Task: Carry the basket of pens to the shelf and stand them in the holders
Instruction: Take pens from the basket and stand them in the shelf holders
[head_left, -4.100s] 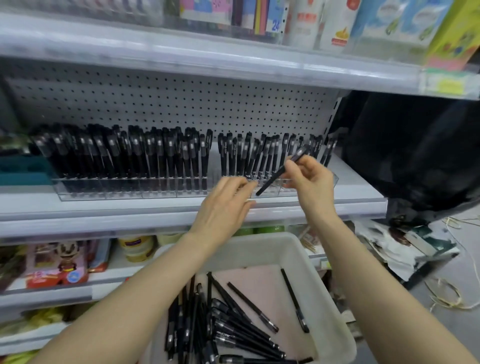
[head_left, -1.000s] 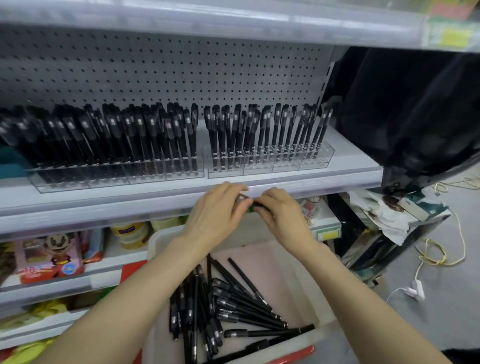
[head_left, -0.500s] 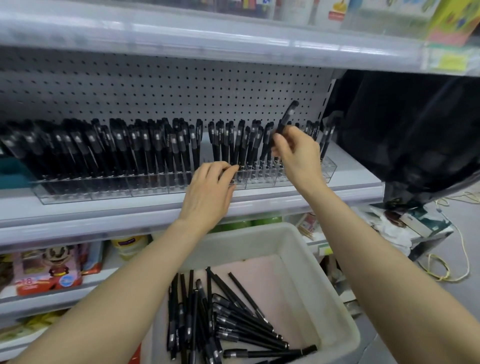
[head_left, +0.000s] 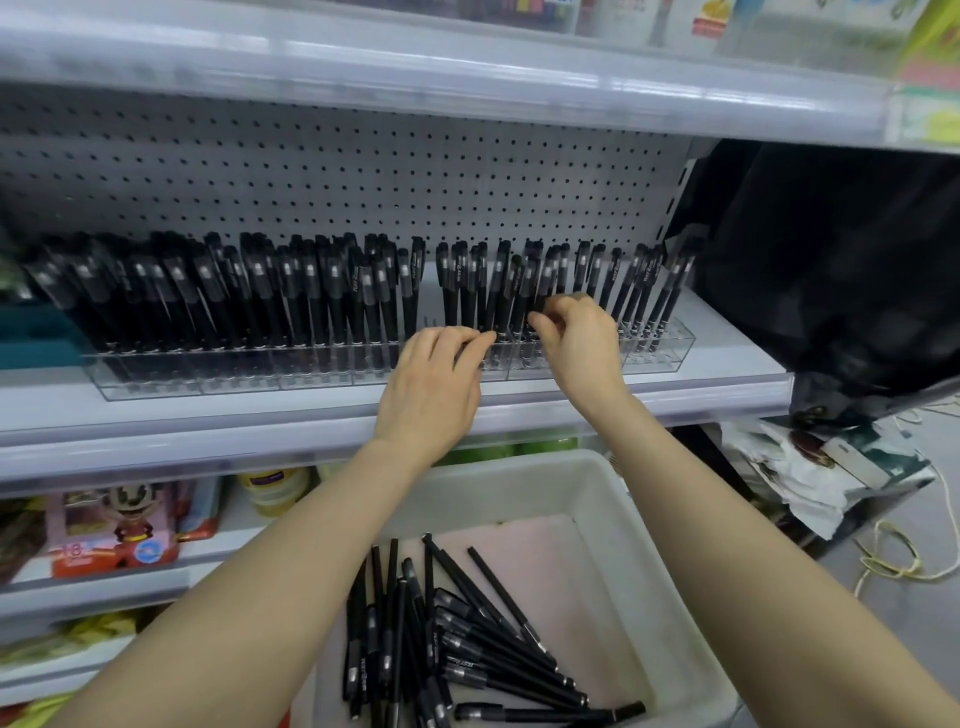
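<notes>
A white basket (head_left: 524, 470) sits below the shelf edge with several loose black pens (head_left: 467, 649) lying on its pink floor. On the shelf (head_left: 727, 382), two clear holders stand side by side: the left holder (head_left: 208, 371) is packed with upright black pens, the right holder (head_left: 662, 353) is partly filled. My right hand (head_left: 579, 340) pinches the cap of a black pen (head_left: 544, 280) standing in the right holder's middle rows. My left hand (head_left: 431, 384) rests with straight fingers against that holder's front left corner and holds nothing.
A pegboard back panel (head_left: 363, 182) and an upper shelf (head_left: 467, 88) close in the space above. Black fabric (head_left: 831, 260) hangs at the right. Toy boxes (head_left: 119, 530) fill the lower shelf. Crumpled packaging (head_left: 810, 467) and a yellow cord (head_left: 893, 561) lie on the floor at the right.
My right hand has come down from above the rows and lowered the pen it held into the right holder. My left hand stays on the holder's front.
</notes>
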